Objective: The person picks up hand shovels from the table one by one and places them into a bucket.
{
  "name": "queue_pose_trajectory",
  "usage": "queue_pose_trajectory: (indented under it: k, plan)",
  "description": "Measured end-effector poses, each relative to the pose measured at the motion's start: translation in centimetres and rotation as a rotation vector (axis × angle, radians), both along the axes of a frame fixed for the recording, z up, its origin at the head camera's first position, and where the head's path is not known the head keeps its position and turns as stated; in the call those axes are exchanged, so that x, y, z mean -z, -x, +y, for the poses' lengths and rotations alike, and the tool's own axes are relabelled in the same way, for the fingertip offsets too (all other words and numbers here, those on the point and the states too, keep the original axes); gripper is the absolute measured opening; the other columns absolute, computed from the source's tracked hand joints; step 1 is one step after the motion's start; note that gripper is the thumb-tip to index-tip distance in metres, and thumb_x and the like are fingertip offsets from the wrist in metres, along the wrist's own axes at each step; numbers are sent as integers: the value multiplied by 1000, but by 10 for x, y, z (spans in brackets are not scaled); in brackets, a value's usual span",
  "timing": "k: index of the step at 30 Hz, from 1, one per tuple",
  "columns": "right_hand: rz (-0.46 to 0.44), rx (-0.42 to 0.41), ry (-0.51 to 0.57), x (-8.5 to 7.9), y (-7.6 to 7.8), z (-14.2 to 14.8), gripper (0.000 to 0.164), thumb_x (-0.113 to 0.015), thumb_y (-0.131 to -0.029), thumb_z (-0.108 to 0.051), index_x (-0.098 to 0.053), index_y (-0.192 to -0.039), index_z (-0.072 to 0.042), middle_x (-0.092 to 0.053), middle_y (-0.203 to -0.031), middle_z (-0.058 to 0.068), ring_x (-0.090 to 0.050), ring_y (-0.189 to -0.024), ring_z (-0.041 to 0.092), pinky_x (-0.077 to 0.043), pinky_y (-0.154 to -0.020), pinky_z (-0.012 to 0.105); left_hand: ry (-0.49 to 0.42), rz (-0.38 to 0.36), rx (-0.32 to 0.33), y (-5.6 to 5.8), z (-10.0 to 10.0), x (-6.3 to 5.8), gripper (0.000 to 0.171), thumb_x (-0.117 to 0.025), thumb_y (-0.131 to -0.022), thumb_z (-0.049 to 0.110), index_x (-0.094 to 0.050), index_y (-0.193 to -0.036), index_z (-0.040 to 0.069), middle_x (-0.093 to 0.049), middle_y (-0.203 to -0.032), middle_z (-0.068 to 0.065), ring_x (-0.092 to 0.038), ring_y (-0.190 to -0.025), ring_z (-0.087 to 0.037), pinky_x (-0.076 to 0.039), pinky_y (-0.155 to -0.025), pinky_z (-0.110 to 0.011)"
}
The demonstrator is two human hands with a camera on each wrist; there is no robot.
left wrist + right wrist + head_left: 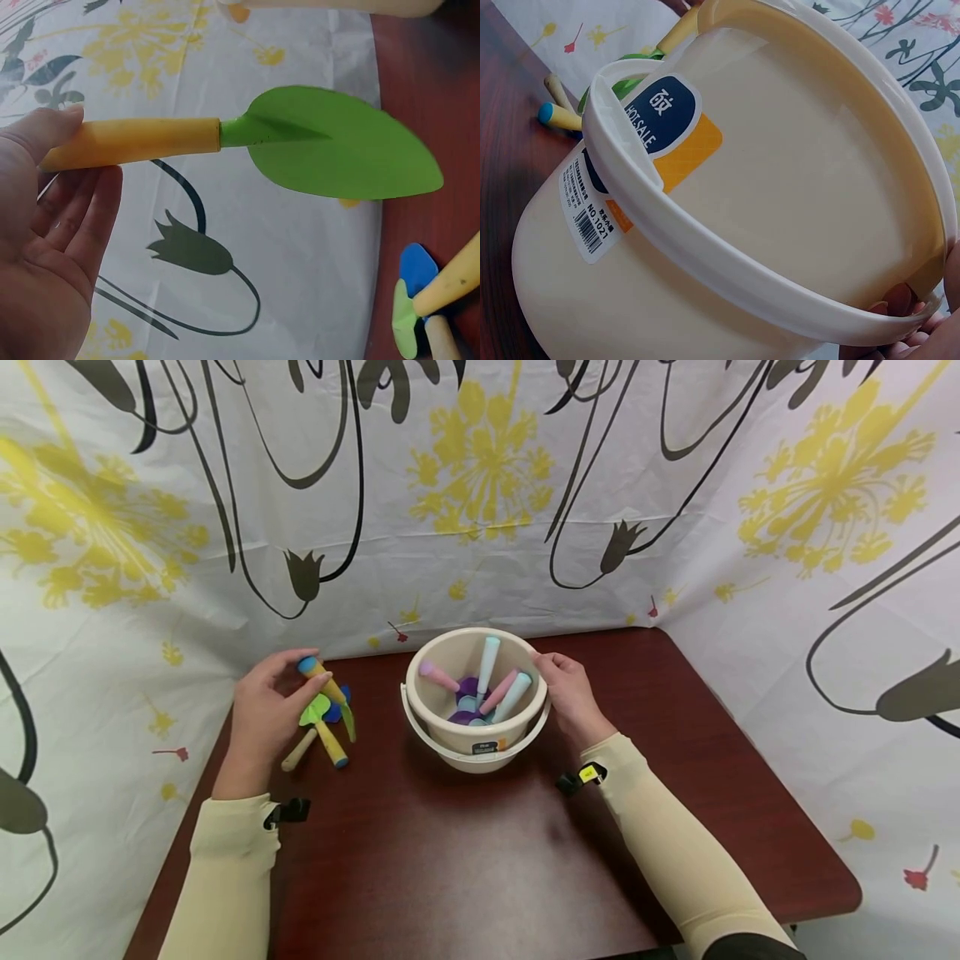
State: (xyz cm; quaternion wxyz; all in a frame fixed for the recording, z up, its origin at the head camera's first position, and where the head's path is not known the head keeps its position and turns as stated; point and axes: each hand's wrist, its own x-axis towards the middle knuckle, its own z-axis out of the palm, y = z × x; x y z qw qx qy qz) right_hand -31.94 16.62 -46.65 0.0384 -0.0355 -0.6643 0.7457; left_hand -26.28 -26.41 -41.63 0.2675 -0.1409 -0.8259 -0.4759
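In the left wrist view, my left hand (52, 217) pinches the yellow wooden handle of a green garden trowel (337, 146), its blade pointing away from the palm. Below that trowel, small garden tools lie on the table: one with a green head (314, 710), one with a blue head (333, 710). At the table's back stand two nested cream buckets, an inner bucket (442, 727) and an outer bucket (472, 766). My right hand (567, 693) holds the right side of the rim. Inside are several tools with pink handles (438, 677) and pale blue handles (487, 667); their purple parts are partly hidden.
The dark red table (420, 860) has its back edge against a white patterned curtain (450, 577), which also hangs on both sides. A white carrying handle (420, 731) hangs round the buckets' front. A labelled sticker (589, 210) shows on the outer bucket.
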Motion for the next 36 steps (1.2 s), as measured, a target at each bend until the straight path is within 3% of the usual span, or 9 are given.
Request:
queue_pose_trajectory:
  k: [10, 20, 28, 36]
  plan:
    - [-4, 3, -18, 0, -1, 0, 36, -71, -109, -34, -69, -105, 2, -69, -96, 5, -70, -78, 9, -58, -68, 21, 4, 47, 31, -6, 13, -19, 35, -89, -95, 7, -79, -129, 6, -76, -111, -9, -72, -94, -1, -56, -85, -13]
    - [1, 1, -1, -1, -1, 1, 35, -71, -109, -32, -68, -103, 2, -68, -95, 5, -69, -79, 9, -58, -69, 21, 23, 113, 63, -4, 23, -37, 37, -92, -90, 1, -80, -125, 5, -75, -106, -7, -73, -87, 0, -58, -80, -14]
    - [7, 7, 10, 0, -2, 0, 33, -71, -109, -31, -67, -101, 0, -68, -94, 4, -68, -77, 9, -58, -67, 21, 18, 180, 142, -7, 39, -59, 36, -90, -90, -5, -80, -123, 3, -73, -105, -4, -74, -88, -5, -60, -82, -17]
    - [10, -1, 14, 1, -2, -1, 32, -70, -110, -31, -68, -104, 0, -68, -96, 5, -69, -79, 10, -58, -68, 21, -93, 201, 279, -10, 52, -84, 37, -85, -89, -15, -77, -124, -5, -74, -110, -4, -74, -92, -13, -61, -82, -21]
